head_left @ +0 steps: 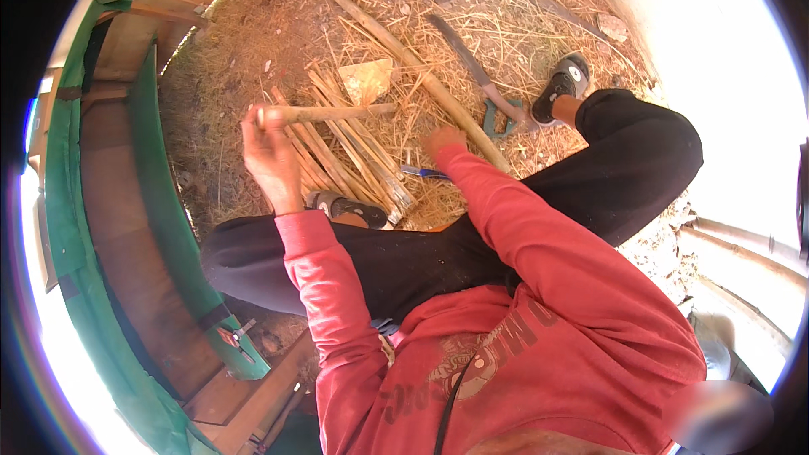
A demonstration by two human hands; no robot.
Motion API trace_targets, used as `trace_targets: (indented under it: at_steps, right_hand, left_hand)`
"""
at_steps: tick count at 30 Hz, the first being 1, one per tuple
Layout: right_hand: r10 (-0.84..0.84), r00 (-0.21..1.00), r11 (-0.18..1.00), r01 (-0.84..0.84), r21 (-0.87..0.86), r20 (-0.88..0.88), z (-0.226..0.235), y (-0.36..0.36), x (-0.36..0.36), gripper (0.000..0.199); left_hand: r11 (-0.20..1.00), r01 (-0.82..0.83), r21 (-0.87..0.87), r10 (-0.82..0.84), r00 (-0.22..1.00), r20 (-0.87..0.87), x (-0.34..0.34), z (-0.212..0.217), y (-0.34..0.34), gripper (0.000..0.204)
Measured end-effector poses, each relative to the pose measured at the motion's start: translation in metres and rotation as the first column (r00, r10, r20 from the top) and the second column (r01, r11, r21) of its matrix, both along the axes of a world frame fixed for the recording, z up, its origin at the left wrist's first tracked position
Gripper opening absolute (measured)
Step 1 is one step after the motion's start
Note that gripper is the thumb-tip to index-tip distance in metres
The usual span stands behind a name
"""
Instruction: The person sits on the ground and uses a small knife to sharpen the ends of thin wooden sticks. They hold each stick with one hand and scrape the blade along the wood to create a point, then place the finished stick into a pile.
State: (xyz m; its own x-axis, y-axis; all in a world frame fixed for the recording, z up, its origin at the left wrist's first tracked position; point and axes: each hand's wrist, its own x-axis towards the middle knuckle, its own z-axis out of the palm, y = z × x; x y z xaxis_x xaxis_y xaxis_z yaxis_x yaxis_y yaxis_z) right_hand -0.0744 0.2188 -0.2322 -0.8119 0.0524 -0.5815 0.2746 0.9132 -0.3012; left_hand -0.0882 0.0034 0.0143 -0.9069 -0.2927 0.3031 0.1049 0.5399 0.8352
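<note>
My left hand (274,156) is raised and closed round one end of a short wooden stick (337,113), which points across to the right. Below it, a bundle of split wooden strips (337,160) lies on the straw-strewn ground beside my sandalled left foot (350,209). My right hand (444,143) is low and curled, close to a long pole (413,63); what its fingers hold, if anything, is hidden. A blue-handled tool (423,172) shows just below that hand, partly behind the red sleeve.
Right of the pole lies a long curved blade (459,50) with a wooden handle, next to a green tool handle (499,120) near my right foot (566,84). A yellowish sheet (366,81) rests by the strips. A green-edged wooden structure (143,202) runs along the left.
</note>
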Motion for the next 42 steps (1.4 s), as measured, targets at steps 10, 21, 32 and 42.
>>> trace_targets:
  at_steps: [10, 21, 32, 42]
  right_hand:
    - [-0.256, 0.939, 0.901, 0.317, 0.296, -0.229, -0.051, 0.142, -0.031, 0.051]
    - [-0.406, 0.882, 0.913, 0.404, -0.060, -0.239, -0.050, 0.119, -0.052, 0.058]
    - [-0.738, 0.673, 0.522, 0.530, -0.668, -0.043, 0.044, 0.061, -0.043, 0.049]
    - [-0.453, 0.788, 0.687, 0.009, -0.727, -0.418, 0.131, -0.022, 0.035, 0.028]
  left_hand:
    - [0.989, 0.142, -0.033, -0.146, 0.969, -0.201, -0.042, 0.072, 0.003, 0.028]
    - [0.935, 0.048, -0.351, -0.064, 0.997, -0.034, -0.086, 0.061, -0.011, 0.023]
    - [0.918, -0.029, -0.396, -0.014, 0.994, -0.105, -0.088, 0.059, -0.011, 0.027]
    - [0.918, 0.003, -0.397, -0.053, 0.992, -0.116, -0.084, 0.057, -0.006, 0.025]
